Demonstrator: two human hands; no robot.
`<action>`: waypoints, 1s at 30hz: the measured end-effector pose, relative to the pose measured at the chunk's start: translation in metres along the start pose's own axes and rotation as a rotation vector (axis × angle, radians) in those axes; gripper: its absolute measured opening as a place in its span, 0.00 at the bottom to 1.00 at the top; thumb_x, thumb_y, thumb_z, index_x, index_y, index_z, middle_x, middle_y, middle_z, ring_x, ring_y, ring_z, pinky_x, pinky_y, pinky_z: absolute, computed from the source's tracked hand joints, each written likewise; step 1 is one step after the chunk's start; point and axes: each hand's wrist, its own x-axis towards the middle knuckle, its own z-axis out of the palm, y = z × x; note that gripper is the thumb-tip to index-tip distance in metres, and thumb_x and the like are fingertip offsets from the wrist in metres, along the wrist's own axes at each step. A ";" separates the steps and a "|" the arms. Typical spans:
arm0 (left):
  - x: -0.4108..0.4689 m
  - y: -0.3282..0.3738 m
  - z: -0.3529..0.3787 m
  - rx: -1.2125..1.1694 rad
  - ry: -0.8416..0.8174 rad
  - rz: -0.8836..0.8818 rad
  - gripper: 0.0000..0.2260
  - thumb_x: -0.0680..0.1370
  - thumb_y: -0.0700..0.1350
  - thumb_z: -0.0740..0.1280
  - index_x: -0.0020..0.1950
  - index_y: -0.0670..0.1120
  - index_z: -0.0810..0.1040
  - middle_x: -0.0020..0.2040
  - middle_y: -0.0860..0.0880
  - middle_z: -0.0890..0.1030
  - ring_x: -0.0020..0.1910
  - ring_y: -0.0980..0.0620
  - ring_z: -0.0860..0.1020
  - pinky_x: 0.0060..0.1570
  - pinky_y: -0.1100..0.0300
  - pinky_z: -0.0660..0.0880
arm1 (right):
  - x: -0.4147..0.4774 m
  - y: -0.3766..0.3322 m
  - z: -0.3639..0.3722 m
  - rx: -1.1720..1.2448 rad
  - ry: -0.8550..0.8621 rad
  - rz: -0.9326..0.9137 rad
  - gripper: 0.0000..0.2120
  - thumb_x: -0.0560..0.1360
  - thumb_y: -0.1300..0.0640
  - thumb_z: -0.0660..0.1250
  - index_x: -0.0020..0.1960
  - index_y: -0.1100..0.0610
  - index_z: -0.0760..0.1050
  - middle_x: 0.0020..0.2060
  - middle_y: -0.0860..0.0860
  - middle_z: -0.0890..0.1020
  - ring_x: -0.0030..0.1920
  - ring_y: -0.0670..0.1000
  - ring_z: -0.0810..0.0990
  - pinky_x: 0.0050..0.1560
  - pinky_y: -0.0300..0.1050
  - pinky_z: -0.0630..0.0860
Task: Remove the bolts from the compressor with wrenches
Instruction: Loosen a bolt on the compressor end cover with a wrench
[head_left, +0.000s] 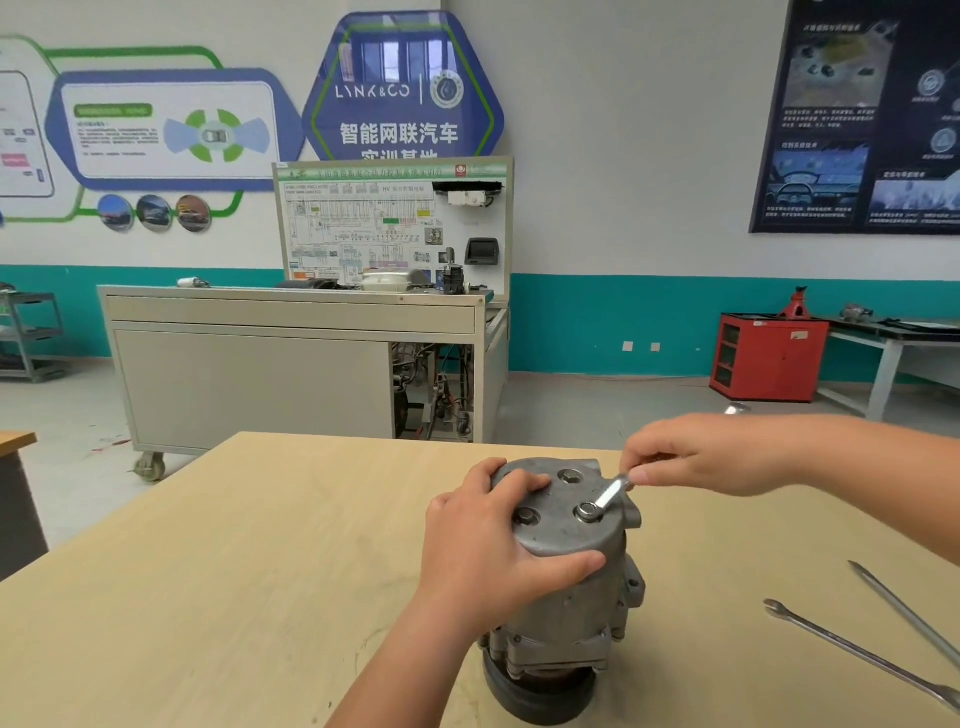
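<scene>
Beyond the compressor (560, 527), a sign (401, 91) reads LYNK&CO.

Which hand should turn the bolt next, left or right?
Right. The right hand pinches the wrench, whose ring end sits on a bolt. The left hand is occupied, holding the compressor steady.

I'm seeing bright, even light, soft shadows on the table (208, 571), window glare on the wall sign (400, 57), edges bowed, slightly soft.
</scene>
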 end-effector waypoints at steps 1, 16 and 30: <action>0.000 0.000 0.000 -0.001 -0.001 -0.002 0.41 0.55 0.79 0.55 0.64 0.63 0.70 0.66 0.61 0.66 0.66 0.58 0.66 0.63 0.58 0.59 | -0.001 0.001 -0.002 0.010 -0.016 -0.005 0.07 0.80 0.46 0.56 0.48 0.42 0.72 0.42 0.42 0.74 0.43 0.41 0.72 0.46 0.35 0.69; 0.002 0.004 0.004 0.035 0.052 0.032 0.42 0.55 0.80 0.53 0.63 0.62 0.72 0.64 0.59 0.69 0.68 0.60 0.65 0.61 0.58 0.61 | -0.040 -0.041 0.043 1.173 -0.182 0.042 0.11 0.76 0.53 0.60 0.48 0.62 0.72 0.39 0.57 0.85 0.35 0.49 0.84 0.30 0.36 0.78; 0.001 0.003 0.003 0.016 0.045 0.031 0.41 0.55 0.79 0.55 0.63 0.62 0.72 0.64 0.60 0.68 0.68 0.61 0.64 0.62 0.58 0.60 | -0.036 -0.033 0.029 0.772 -0.153 0.181 0.12 0.81 0.52 0.56 0.49 0.59 0.74 0.24 0.49 0.79 0.23 0.47 0.77 0.26 0.37 0.74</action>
